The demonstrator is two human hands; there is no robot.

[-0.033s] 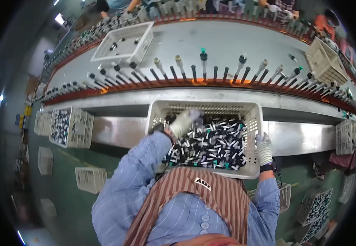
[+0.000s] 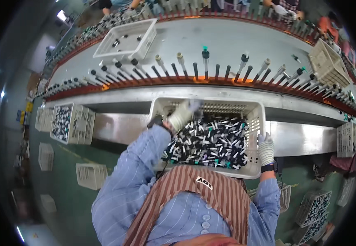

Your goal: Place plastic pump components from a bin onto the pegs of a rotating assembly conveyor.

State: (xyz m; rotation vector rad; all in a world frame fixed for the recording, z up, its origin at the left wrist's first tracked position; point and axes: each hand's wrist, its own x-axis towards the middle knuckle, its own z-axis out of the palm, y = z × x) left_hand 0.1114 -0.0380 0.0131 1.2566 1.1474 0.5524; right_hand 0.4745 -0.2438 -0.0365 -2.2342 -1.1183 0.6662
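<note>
Both gloved hands at the crate (image 2: 256, 123): your left hand (image 2: 180, 116), at 11 o'clock, fingers curled on blurred pieces; right hand (image 2: 265, 148) grips rim at 3; black tubes (image 2: 210, 143) heaped inside; no change visible btw frames.

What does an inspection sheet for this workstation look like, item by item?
Surface: grey conveyor bench with a curved row of upright pins.
Job's things: white slotted crate full of small black and white cylindrical parts.
Clutter: second crate on the bench, nearly empty.
Grippers: gloved left hand inside the crate, blurred; gloved right hand on its right rim.
Cables: nothing seen.
Surroundings: more crates on the green floor; other people beyond the bench.
</note>
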